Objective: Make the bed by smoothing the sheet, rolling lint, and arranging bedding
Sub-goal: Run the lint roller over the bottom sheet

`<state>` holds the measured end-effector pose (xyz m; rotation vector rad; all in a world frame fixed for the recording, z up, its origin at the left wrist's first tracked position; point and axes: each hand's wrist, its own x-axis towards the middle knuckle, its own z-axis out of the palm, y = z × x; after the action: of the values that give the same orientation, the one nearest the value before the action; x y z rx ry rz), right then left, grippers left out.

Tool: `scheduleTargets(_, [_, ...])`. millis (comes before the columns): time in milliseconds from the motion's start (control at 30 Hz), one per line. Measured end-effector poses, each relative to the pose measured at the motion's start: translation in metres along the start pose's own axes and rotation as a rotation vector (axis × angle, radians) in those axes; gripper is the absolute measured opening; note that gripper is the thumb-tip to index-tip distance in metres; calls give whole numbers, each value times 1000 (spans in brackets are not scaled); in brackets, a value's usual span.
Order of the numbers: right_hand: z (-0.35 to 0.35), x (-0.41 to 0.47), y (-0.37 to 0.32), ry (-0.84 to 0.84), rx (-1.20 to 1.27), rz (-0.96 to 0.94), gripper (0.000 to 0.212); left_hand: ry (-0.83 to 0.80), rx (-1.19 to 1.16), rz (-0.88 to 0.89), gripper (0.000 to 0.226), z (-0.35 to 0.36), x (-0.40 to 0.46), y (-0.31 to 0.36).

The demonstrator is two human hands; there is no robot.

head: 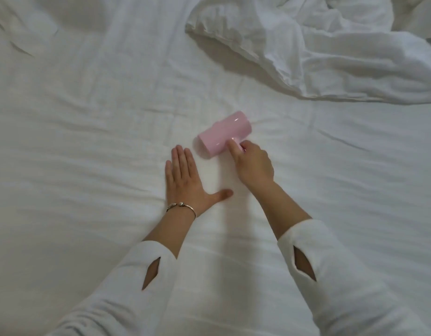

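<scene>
Your right hand [254, 163] gripped pink lint roller [223, 134] handle, drum on sheet [88, 141]. Your left hand [185, 179] pressed flat, fingers together, just beside. Risk: roller dragging loose wrinkles, bunching fabric.

No readable txt, labels, brand marks, nos. or signs showing anywhere in view.
</scene>
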<state>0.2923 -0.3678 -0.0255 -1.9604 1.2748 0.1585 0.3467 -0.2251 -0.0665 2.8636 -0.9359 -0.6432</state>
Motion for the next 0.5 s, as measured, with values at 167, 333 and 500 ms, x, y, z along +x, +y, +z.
scheduleTargets(167, [4, 18, -15, -9, -11, -58, 43, -30, 12, 25, 147, 0, 2, -2])
scheduleTargets(333, [0, -53, 59, 8, 3, 91, 46, -63, 94, 65, 145, -3, -2, 0])
scheduleTargets(500, [-13, -121, 118, -34, 86, 205, 53, -225, 243, 256, 157, 2, -32, 9])
